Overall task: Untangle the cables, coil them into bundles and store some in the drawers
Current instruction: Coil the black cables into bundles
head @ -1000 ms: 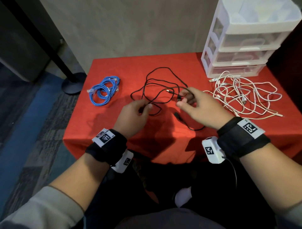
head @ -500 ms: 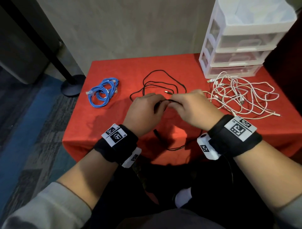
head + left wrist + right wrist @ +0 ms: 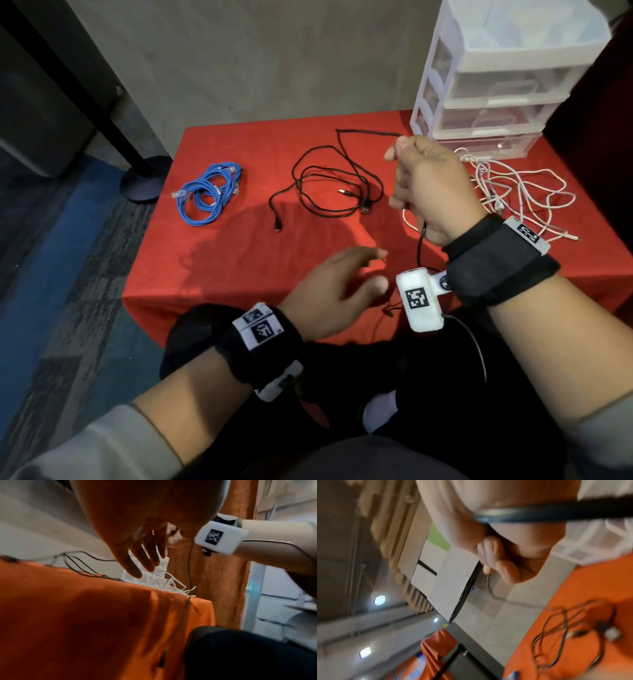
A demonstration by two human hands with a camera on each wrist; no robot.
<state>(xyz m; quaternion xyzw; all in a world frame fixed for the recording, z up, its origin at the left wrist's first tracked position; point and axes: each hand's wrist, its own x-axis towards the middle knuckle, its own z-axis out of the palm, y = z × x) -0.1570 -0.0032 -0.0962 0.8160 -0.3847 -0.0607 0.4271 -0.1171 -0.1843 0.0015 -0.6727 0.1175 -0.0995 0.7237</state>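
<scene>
Black cable: I see most of it lying in loose loops on the red table, centre, with two plug ends resting free on the cloth. One strand rises from the far loops to my right hand; another strand drops from below that hand toward the near table edge.
Right hand: raised above the table, right of the black loops, fingers curled into a fist round the black cable. In the right wrist view the cable passes across the palm and out past the curled fingers.
Left hand: near the front edge of the table, below and left of the right hand, fingers spread and relaxed, holding nothing. In the left wrist view the fingers hang extended above the cloth, apart from the cable.
White cables: a tangled pile on the right side of the table, just behind the right hand.
Blue cable: coiled bundle at the left side of the table, well apart from both hands.
Drawer unit: white, on the far right corner; the drawers that show are closed.
</scene>
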